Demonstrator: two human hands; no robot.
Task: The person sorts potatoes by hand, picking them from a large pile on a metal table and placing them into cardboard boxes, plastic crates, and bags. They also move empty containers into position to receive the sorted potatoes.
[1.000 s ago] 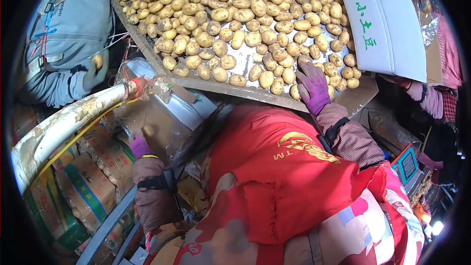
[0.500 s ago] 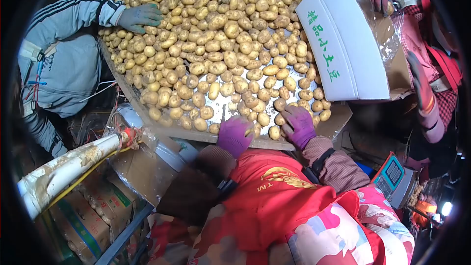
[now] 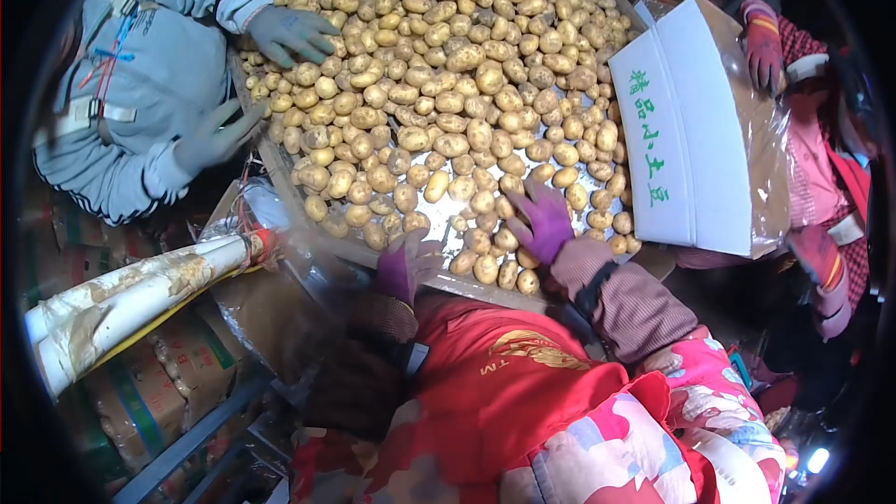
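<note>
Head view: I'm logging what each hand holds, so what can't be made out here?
All in the head view.
Left hand: motion-blurred at the table edge; grip unclear.
Right hand: palm down on potatoes; anything under it is hidden.
White box: covers the table's right corner; its contents are not visible.

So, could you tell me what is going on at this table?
A person in purple gloves works at a table heaped with potatoes. Their right hand lies spread on potatoes near the front edge; the left hand is at that edge, blurred. A co-worker's grey-gloved hand touches the pile, and another person holds a white box.
</note>
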